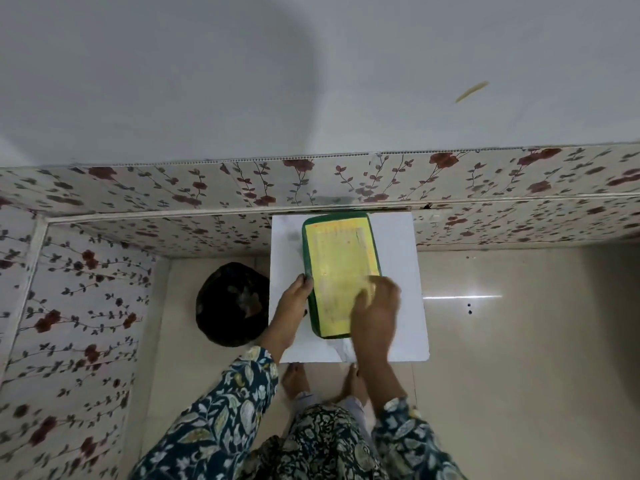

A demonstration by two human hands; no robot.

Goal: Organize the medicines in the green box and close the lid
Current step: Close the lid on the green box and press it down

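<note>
Green box [309, 268] runs long 12-to-6, lid [341, 271] on. Left hand [290, 303] clasps its 9 o'clock edge; right hand [375, 308] (blurred, grip unclear) presses lid at 4.

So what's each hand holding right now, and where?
Left hand grips the green box at its left edge. Right hand, blurred, rests on the yellow lid label; no clear grasp.

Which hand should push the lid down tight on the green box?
Probably the right hand. It already lies flat on the yellow lid, though it looks blurred. The left hand only holds the left side of the green box, which suits steadying it on the white board.
</note>
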